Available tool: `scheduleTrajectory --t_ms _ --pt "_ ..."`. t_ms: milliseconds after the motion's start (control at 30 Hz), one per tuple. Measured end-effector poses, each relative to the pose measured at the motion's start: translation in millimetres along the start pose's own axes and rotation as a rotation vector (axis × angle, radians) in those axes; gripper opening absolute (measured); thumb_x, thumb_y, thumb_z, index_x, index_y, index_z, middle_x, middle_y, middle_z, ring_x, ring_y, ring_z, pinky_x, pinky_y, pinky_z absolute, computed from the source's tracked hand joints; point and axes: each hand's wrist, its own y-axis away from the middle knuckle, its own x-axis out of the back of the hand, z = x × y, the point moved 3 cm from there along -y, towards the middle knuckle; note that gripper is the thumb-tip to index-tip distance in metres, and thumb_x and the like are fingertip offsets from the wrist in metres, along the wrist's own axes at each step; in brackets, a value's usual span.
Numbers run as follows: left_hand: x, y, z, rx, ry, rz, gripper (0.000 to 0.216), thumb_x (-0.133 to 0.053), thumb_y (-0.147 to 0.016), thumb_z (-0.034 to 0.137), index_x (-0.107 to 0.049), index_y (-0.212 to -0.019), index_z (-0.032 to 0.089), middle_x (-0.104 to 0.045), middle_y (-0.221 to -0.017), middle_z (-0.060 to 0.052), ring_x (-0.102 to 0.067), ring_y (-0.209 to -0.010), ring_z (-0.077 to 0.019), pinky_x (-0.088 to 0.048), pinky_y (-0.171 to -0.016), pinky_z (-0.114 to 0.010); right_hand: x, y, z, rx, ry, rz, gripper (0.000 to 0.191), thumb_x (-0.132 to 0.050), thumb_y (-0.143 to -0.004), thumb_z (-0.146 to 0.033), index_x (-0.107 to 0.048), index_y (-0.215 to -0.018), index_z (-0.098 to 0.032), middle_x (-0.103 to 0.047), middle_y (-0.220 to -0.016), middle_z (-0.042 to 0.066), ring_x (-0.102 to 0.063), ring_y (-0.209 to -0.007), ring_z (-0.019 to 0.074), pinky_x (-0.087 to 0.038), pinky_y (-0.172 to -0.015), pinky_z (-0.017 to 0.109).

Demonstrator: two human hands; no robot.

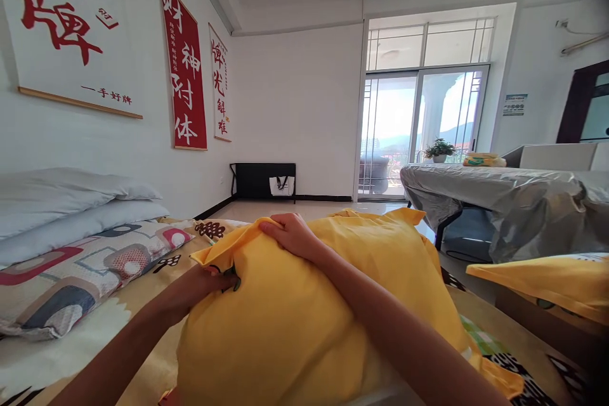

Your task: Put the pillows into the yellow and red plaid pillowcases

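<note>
A plump yellow pillow (285, 323) in its pillowcase fills the lower middle of the head view, on top of a patterned bed sheet. My left hand (216, 282) grips the case at its left side, fingers bunching the cloth beside a small dark printed figure. On the upper left edge lies my right hand (292, 235), its fingers bent over the seam and pinching the fabric there. The right forearm crosses over the pillow. The pillow's underside is hidden.
Stacked white pillows (71, 203) and a patterned pillow (99, 269) lie to the left. Another yellow pillow (552, 282) is at the right. Beyond stands a table (476, 181) under plastic, with a potted plant (440, 149). A black folded panel (252, 181) leans at the far wall.
</note>
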Motion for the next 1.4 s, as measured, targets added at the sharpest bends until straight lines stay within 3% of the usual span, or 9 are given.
scheduleTrajectory --t_ms 167,333,467,667,767,900,1033,1267,1400 --pt "-5 -13 -9 -0.039 0.232 0.073 0.047 -0.086 -0.054 0.028 -0.069 -0.096 0.016 -0.074 -0.070 -0.005 -0.070 -0.062 -0.0251 -0.056 -0.058 -0.032 8 2 -4 0.023 0.047 -0.060 0.041 -0.050 -0.084 -0.055 -0.045 -0.064 -0.019 -0.048 -0.060 -0.005 -0.042 -0.059 0.0092 -0.030 -0.054 0.022" --pt "-3 -30 -10 -0.176 0.373 0.228 0.033 -0.077 -0.070 0.035 -0.066 -0.095 0.017 -0.073 -0.067 -0.004 -0.069 -0.060 -0.0232 -0.056 -0.055 -0.031 11 6 12 -0.164 0.016 -0.309 0.039 -0.062 -0.074 -0.057 -0.055 -0.073 -0.018 -0.052 -0.068 -0.003 -0.047 -0.062 0.0111 -0.033 -0.053 0.022" --pt "0 -34 -10 -0.213 0.321 0.323 0.030 -0.074 -0.073 0.038 -0.067 -0.093 0.016 -0.072 -0.063 -0.005 -0.069 -0.057 -0.0231 -0.053 -0.049 -0.028 14 4 23 -0.206 -0.020 -0.276 0.042 -0.060 -0.075 -0.056 -0.050 -0.064 -0.018 -0.047 -0.060 -0.004 -0.042 -0.056 0.0092 -0.030 -0.051 0.022" --pt "-4 -31 -5 -0.302 0.287 0.187 0.037 -0.079 -0.068 0.038 -0.067 -0.096 0.017 -0.075 -0.076 -0.006 -0.072 -0.072 -0.0249 -0.055 -0.055 -0.028 18 -5 31 -0.121 0.031 -0.105 0.041 -0.049 -0.083 -0.049 -0.045 -0.057 -0.018 -0.041 -0.056 -0.004 -0.037 -0.055 0.0084 -0.029 -0.054 0.023" --pt "-6 -32 -8 -0.288 0.271 0.200 0.039 -0.078 -0.067 0.045 -0.069 -0.094 0.018 -0.075 -0.075 -0.006 -0.072 -0.075 -0.0264 -0.055 -0.056 -0.029 19 -6 34 -0.102 0.054 -0.067 0.044 -0.047 -0.085 -0.049 -0.042 -0.054 -0.018 -0.037 -0.054 -0.005 -0.036 -0.055 0.0081 -0.029 -0.056 0.023" --pt "-12 -28 -9 -0.277 0.234 0.116 0.051 -0.081 -0.058 0.049 -0.069 -0.099 0.020 -0.075 -0.080 -0.007 -0.071 -0.079 -0.0296 -0.056 -0.060 -0.033 24 -3 35 -0.107 0.121 -0.080 0.048 -0.047 -0.085 -0.051 -0.037 -0.052 -0.018 -0.032 -0.052 -0.006 -0.031 -0.053 0.0077 -0.026 -0.055 0.024" --pt "-9 -22 -2 -0.305 0.063 0.074 0.053 -0.085 -0.051 0.041 -0.069 -0.095 0.016 -0.075 -0.086 -0.009 -0.070 -0.075 -0.0293 -0.055 -0.064 -0.034 43 7 37 -0.123 0.187 -0.207 0.048 -0.051 -0.080 -0.058 -0.034 -0.056 -0.019 -0.029 -0.056 -0.006 -0.028 -0.054 0.0080 -0.022 -0.052 0.024" --pt "10 -26 1 -0.447 -0.166 0.377 0.042 -0.077 -0.059 0.052 -0.067 -0.076 0.015 -0.072 -0.071 -0.005 -0.066 -0.066 -0.0248 -0.048 -0.053 -0.028 89 30 43 -0.223 0.397 -0.361 0.032 -0.060 -0.077 -0.050 -0.056 -0.072 -0.018 -0.055 -0.073 -0.001 -0.048 -0.069 0.0139 -0.033 -0.060 0.025" --pt "6 -32 5 -0.338 0.048 0.271 0.049 -0.081 -0.054 0.047 -0.067 -0.089 0.016 -0.074 -0.077 -0.006 -0.069 -0.070 -0.0263 -0.053 -0.056 -0.031 92 36 37 -0.203 0.507 -0.322 0.021 -0.055 -0.084 -0.037 -0.061 -0.078 -0.018 -0.064 -0.085 0.004 -0.056 -0.081 0.0178 -0.036 -0.067 0.026"
